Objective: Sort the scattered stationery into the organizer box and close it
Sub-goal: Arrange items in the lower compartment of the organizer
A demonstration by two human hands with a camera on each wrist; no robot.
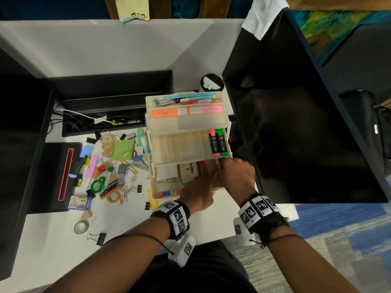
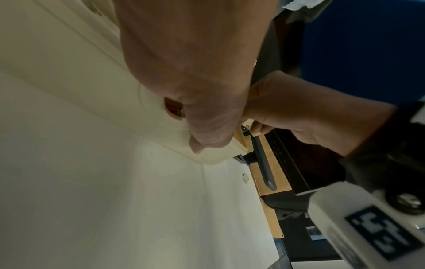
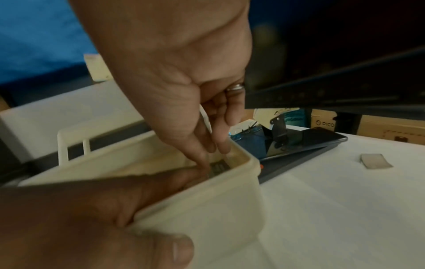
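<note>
The cream tiered organizer box (image 1: 152,188) stands open on the white desk, with pens and highlighters in its upper trays and pink and green markers (image 1: 219,143) in the middle one. My left hand (image 1: 208,185) grips the front wall of the bottom compartment (image 3: 218,209), thumb outside and fingers inside. My right hand (image 1: 222,167) reaches down into that compartment's right corner, where its thumb and forefinger (image 3: 205,162) pinch a small dark ribbed item (image 3: 219,167). Scattered stationery lies left of the box, among it a green tape dispenser (image 1: 97,185), a tape roll (image 1: 81,227) and binder clips (image 1: 99,237).
A large dark monitor (image 1: 296,123) leans close along the box's right side. A black cable tray (image 1: 116,98) runs behind the clutter, and a black device with a red outline (image 1: 55,176) sits at the left. A lidded cup (image 1: 211,82) stands behind the box.
</note>
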